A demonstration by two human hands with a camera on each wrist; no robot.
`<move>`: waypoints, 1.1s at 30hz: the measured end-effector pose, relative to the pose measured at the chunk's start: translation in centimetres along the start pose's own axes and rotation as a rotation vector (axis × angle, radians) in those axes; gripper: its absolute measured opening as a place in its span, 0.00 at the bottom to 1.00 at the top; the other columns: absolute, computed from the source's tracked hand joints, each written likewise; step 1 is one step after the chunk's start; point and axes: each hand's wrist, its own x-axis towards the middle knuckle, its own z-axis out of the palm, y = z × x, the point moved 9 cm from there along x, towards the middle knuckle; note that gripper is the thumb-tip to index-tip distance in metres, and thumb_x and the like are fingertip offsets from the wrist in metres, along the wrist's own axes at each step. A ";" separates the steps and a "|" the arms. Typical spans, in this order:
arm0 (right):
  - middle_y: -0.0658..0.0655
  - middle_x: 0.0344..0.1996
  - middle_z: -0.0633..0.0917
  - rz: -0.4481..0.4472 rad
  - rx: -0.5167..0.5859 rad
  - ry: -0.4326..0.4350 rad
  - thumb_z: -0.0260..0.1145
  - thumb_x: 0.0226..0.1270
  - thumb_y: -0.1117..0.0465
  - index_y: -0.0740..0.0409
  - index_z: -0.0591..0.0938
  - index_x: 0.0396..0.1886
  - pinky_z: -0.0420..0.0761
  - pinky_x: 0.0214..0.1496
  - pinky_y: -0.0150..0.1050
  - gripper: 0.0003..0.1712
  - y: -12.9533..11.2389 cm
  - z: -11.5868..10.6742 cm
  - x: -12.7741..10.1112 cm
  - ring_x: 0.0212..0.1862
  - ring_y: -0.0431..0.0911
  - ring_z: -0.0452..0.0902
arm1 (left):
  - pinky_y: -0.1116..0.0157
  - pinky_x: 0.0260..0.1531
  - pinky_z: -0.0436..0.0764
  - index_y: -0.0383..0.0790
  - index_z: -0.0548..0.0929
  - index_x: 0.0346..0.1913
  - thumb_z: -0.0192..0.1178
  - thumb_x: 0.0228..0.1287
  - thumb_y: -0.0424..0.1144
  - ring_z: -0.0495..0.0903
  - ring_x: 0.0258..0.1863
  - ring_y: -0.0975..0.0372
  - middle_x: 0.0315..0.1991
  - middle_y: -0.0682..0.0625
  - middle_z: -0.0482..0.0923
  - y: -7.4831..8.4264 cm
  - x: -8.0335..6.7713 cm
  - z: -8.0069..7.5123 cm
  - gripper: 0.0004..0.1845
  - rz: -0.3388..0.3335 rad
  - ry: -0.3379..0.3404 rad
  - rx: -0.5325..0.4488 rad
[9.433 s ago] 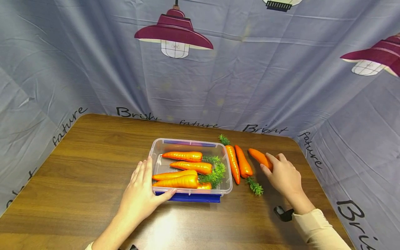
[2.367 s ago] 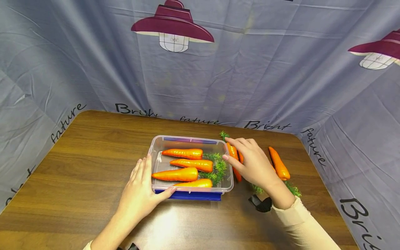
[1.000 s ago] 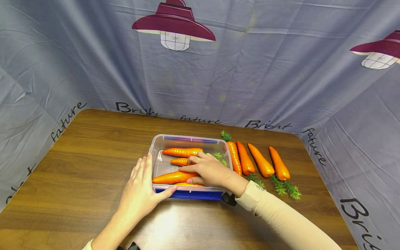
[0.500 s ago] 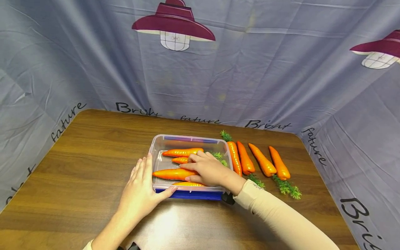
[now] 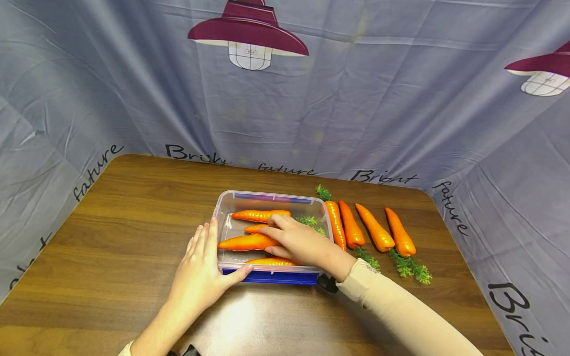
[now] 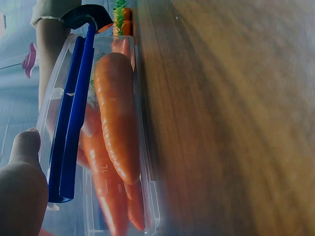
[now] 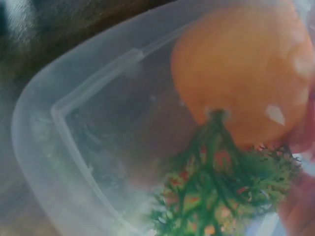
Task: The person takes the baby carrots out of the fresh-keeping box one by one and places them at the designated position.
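A clear plastic box with blue clips sits mid-table and holds several orange carrots. My right hand reaches into it and grips one carrot at its thick end. The right wrist view shows that carrot's round top and green leaves close up inside a box corner. My left hand lies flat against the box's left side. Its thumb rests by the front blue clip. Other carrots lie in the box.
Several carrots lie in a row on the wooden table right of the box, the nearest beside its wall and the farthest towards the right edge. A grey printed cloth walls the table on three sides.
My right hand left a row of carrots on the table and reached into the box. In the last second the gripped carrot shifted slightly towards the back. My left hand has stayed put.
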 end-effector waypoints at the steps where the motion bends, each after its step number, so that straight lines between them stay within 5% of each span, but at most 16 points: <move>1: 0.49 0.45 0.73 0.006 0.018 0.011 0.61 0.73 0.49 0.50 0.76 0.66 0.77 0.46 0.34 0.25 0.1 -0.3 -0.1 0.44 0.42 0.69 | 0.42 0.73 0.60 0.34 0.49 0.79 0.64 0.47 0.75 0.58 0.74 0.38 0.73 0.28 0.59 0.0 0.0 0.0 0.67 0.002 0.001 0.000; 7: 0.52 0.47 0.74 0.060 0.057 0.132 0.63 0.72 0.52 0.56 0.79 0.63 0.76 0.45 0.33 0.24 0.8 -3.1 -0.9 0.43 0.42 0.69 | 0.42 0.73 0.61 0.35 0.48 0.79 0.63 0.46 0.77 0.59 0.74 0.37 0.73 0.28 0.59 0.1 0.0 0.0 0.68 0.003 0.008 0.004; 19: 0.60 0.45 0.74 0.259 -0.057 0.447 0.70 0.66 0.55 0.59 0.78 0.65 0.73 0.41 0.40 0.29 1.1 -9.1 -5.3 0.43 0.51 0.68 | 0.42 0.73 0.60 0.35 0.48 0.79 0.64 0.46 0.76 0.59 0.74 0.37 0.72 0.27 0.60 0.0 -0.1 0.0 0.68 0.001 0.014 0.001; 26: 0.64 0.43 0.74 0.450 -0.074 0.633 0.72 0.61 0.62 0.63 0.79 0.63 0.72 0.38 0.39 0.29 1.6 -11.5 -10.4 0.41 0.51 0.70 | 0.42 0.73 0.61 0.35 0.49 0.79 0.65 0.46 0.76 0.59 0.74 0.37 0.72 0.27 0.60 0.0 -0.1 0.0 0.68 0.004 0.019 -0.004; 33: 0.62 0.40 0.73 0.663 -0.096 0.646 0.73 0.59 0.63 0.65 0.81 0.60 0.66 0.35 0.33 0.28 2.0 -11.0 -16.6 0.37 0.47 0.67 | 0.42 0.72 0.61 0.34 0.50 0.78 0.65 0.45 0.76 0.60 0.73 0.37 0.72 0.26 0.60 0.0 0.0 -0.2 0.68 0.010 0.030 -0.007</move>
